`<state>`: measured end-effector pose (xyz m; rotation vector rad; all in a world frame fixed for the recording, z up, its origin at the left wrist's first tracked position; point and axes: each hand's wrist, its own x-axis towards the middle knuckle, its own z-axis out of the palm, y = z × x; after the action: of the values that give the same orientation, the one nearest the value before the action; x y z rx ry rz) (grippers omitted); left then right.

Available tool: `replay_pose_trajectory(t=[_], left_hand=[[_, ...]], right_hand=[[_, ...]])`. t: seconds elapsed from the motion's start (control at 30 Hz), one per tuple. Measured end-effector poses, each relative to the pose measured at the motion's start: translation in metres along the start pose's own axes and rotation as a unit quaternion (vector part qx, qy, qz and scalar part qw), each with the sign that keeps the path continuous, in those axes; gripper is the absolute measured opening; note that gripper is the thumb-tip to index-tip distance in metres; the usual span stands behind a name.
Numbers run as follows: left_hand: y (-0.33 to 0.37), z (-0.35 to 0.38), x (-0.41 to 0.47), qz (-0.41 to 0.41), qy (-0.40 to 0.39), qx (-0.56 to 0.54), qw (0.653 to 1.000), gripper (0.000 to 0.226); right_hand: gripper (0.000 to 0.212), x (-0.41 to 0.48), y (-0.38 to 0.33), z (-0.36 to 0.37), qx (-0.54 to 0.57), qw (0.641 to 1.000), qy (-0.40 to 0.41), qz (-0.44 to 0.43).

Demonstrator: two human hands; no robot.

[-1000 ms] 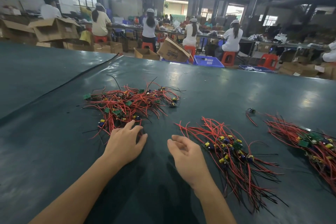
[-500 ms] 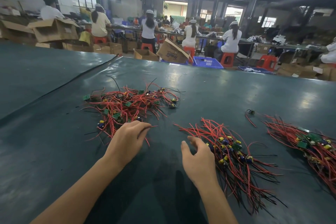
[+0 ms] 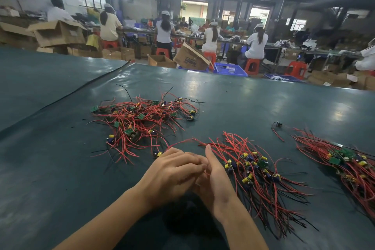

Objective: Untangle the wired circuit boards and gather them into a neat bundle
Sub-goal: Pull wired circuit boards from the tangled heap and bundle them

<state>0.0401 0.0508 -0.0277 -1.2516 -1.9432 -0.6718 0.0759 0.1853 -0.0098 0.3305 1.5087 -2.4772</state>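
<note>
A tangled pile of wired circuit boards (image 3: 142, 119), red and black leads with small green boards, lies at centre left on the dark green table (image 3: 243, 99). My left hand (image 3: 172, 170) has its fingers curled and pinches a red lead that arcs away from it; a wired circuit board (image 3: 157, 154) with a yellow part shows just beside its knuckles. My right hand (image 3: 215, 178) touches the left hand, palm turned toward it, thumb straight up; its fingers are mostly hidden. Right of it lies a combed bundle of boards (image 3: 253, 168).
A second bundle (image 3: 345, 160) lies at the far right, and a lone wired part (image 3: 277, 125) sits behind it. A seam in the table cover (image 3: 81, 87) runs diagonally at left. Beyond the far edge are cardboard boxes (image 3: 190, 59), blue crates (image 3: 230, 69) and seated workers.
My left hand closed on a lead at the near edge of the tangled pile and drew it right. My right hand turned palm inward, and the two hands now meet in the middle.
</note>
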Motion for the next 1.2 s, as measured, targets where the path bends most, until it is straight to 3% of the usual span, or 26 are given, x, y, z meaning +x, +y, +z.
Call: replay_pose_trajectory(t=[0.1,0.2,0.3,0.4,0.53,0.67,0.7,0.8,0.93,1.13,1.2], left_hand=[[0.001,-0.001,0.000,-0.040,0.042,0.004,0.998,0.014],[-0.004,-0.006,-0.001,-0.192,0.094,-0.050,0.976,0.016],[-0.013,-0.008,0.000,-0.390,0.109,-0.176,0.897,0.042],[-0.022,-0.005,-0.001,-0.531,0.049,-0.242,0.810,0.056],[-0.026,-0.003,0.000,-0.586,0.007,-0.283,0.760,0.045],[-0.021,-0.005,0.007,-0.607,0.066,-0.457,0.647,0.036],[-0.021,-0.006,0.008,-0.606,0.084,-0.476,0.632,0.034],[-0.022,-0.009,0.010,-0.588,0.153,-0.494,0.622,0.022],[-0.026,-0.015,0.013,-0.569,0.234,-0.518,0.594,0.018],[-0.024,-0.016,0.013,-0.549,0.215,-0.489,0.642,0.011],[-0.021,-0.015,0.015,-0.549,0.222,-0.486,0.642,0.008]], right_hand=[[0.066,0.001,0.000,-0.001,0.007,0.999,-0.002,-0.039],[0.061,0.001,-0.002,-0.003,-0.006,0.996,0.017,-0.084],[0.055,-0.002,-0.003,-0.002,-0.040,0.990,0.024,-0.131],[0.045,-0.006,-0.002,0.003,-0.130,0.968,0.038,-0.212],[0.030,-0.009,-0.002,0.006,-0.147,0.955,0.018,-0.257],[0.030,-0.012,-0.004,0.007,-0.173,0.947,-0.007,-0.271],[0.030,-0.013,-0.003,0.007,-0.178,0.946,-0.014,-0.271],[0.034,-0.015,-0.003,0.007,-0.164,0.952,-0.036,-0.256],[0.039,-0.016,-0.009,0.007,-0.067,0.971,-0.068,-0.221],[0.050,-0.019,-0.019,0.002,0.127,0.972,-0.079,-0.181],[0.057,-0.019,-0.021,0.000,0.169,0.967,-0.069,-0.179]])
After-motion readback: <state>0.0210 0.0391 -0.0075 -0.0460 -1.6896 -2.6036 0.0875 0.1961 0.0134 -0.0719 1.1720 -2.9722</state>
